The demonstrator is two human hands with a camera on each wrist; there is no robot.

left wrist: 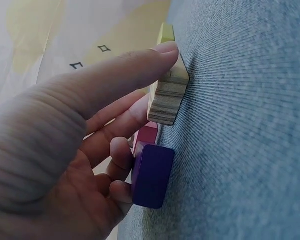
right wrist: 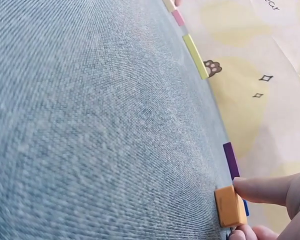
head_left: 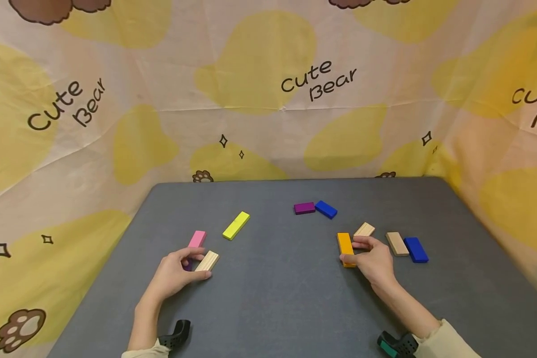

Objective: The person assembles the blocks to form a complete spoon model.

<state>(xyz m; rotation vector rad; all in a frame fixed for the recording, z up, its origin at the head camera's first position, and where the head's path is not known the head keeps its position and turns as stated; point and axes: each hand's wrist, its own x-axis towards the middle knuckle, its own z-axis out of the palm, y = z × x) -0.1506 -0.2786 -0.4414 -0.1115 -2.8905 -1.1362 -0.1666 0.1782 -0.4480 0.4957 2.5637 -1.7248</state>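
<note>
My left hand [head_left: 172, 273] pinches a plain wooden block [head_left: 207, 261] between thumb and fingers over the left part of the table. Behind those fingers a dark purple block [left wrist: 155, 177] shows its end face in the left wrist view, with curled fingertips right at its side. A pink block [head_left: 198, 238] lies just beyond. On the right, my right hand [head_left: 375, 262] grips an orange block [head_left: 345, 247], the thumb across one side, the fingers partly hidden. Another plain wooden block [head_left: 364, 229] sits just past those fingertips, partly covered by them.
A yellow block [head_left: 236, 225] lies beyond the left hand. At the back, a magenta-purple block [head_left: 304, 208] meets a blue block [head_left: 326, 209]. Right of the right hand, a wooden block [head_left: 397, 244] and another blue block [head_left: 416, 249] lie side by side. Printed cloth hangs behind the grey table [head_left: 273, 308].
</note>
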